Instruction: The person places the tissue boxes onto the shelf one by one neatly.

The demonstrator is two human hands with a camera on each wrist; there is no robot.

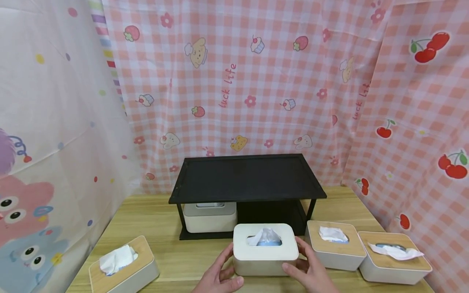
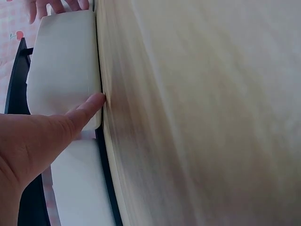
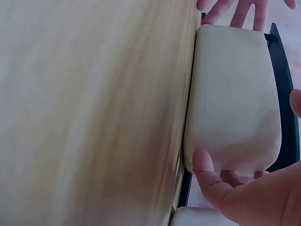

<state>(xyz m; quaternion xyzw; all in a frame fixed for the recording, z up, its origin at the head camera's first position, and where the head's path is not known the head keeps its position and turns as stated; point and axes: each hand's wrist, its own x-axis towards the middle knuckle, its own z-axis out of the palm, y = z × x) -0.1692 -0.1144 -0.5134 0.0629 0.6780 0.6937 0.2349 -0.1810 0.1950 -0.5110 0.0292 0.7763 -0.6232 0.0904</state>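
Note:
A white-topped tissue box (image 1: 265, 266) with a tissue tuft in its oval slot sits low in front of the black shelf, between both hands. My left hand (image 1: 221, 274) holds its left end, fingers along the side and thumb near the front lower corner. At the opposite end my right hand (image 1: 311, 268) grips it, with the thumb on the front face and fingers round the side. The left wrist view shows the left thumb across the box (image 2: 63, 66); its fingers are hidden. In the right wrist view, the thumb touches the lower front of the box (image 3: 235, 99).
The black shelf (image 1: 242, 179) stands at the back, with another white tissue box (image 1: 210, 219) under its left half. Wood-topped tissue boxes stand at the left (image 1: 137, 276) and, side by side, at the right (image 1: 337, 254), (image 1: 393, 268). Patterned curtains (image 1: 249, 81) enclose the wooden table.

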